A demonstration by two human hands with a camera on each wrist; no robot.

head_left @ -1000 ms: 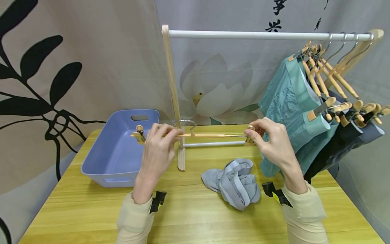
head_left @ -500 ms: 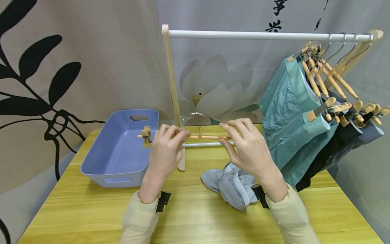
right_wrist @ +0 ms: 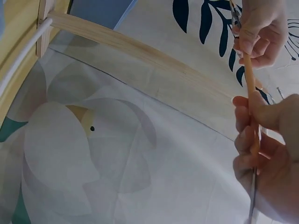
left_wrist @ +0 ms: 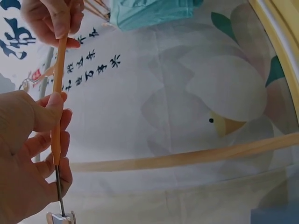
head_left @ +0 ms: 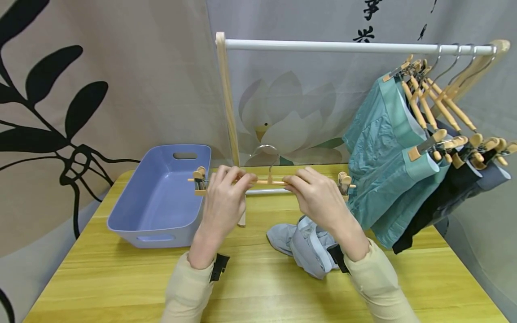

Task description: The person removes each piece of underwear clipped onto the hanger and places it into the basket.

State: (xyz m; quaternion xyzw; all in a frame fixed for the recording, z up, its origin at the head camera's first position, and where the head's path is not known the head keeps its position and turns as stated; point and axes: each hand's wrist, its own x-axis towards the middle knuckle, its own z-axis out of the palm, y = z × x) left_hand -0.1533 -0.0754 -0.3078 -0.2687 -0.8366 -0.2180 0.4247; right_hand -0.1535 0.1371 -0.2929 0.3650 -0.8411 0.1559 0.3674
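Both hands hold a wooden clip hanger (head_left: 264,182) level above the table, its metal hook pointing up between them. The left hand (head_left: 227,197) pinches the bar left of the hook. On the other side the right hand (head_left: 317,197) grips the bar between thumb and fingers. A clip (head_left: 199,181) sticks out beyond the left hand, and a second clip (head_left: 344,183) shows past the right. In the left wrist view the thumb and fingers wrap the orange-brown bar (left_wrist: 57,88). Crumpled grey-blue shorts (head_left: 300,246) lie on the table below the right hand.
A blue plastic basket (head_left: 121,220) stands at the left of the wooden table (head_left: 258,296). Behind the hands rises a rack with a white rail (head_left: 323,45). Teal shorts (head_left: 375,121) and dark garments (head_left: 428,220) hang on clip hangers at its right end.
The right hand has left the hanger's right clip, moved left and taken hold of the bar near the hook. The left hand has shifted slightly right with the hanger.
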